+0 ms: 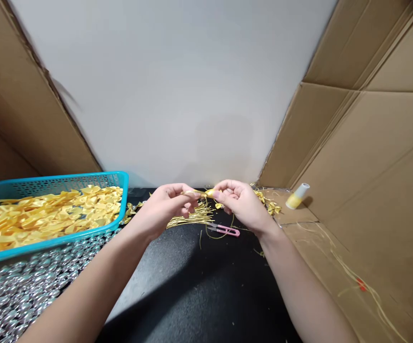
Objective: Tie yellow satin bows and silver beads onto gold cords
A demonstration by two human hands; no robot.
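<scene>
Both hands meet over the far side of the black tabletop [206, 290]. A small yellow ribbon bow [210, 193] is pinched between the thumb and fingers of my right hand [240, 202]. My left hand [165, 207] is closed on a thin gold twist tie [188, 192], whose end meets the bow's middle. A yellow thread hangs below the bow and loops onto the table. Beneath the hands lies a bundle of gold twist ties [192, 218]. Pink-handled thread snips [227, 231] rest just in front of it.
At left, a turquoise basket [125, 200] holds many yellow bows [49, 216]. Shiny silver beads [38, 276] spread before it. More finished bows [270, 205] lie behind my right hand. A white-and-yellow thread cone [297, 196] stands at right. Cardboard walls [370, 157] flank the table.
</scene>
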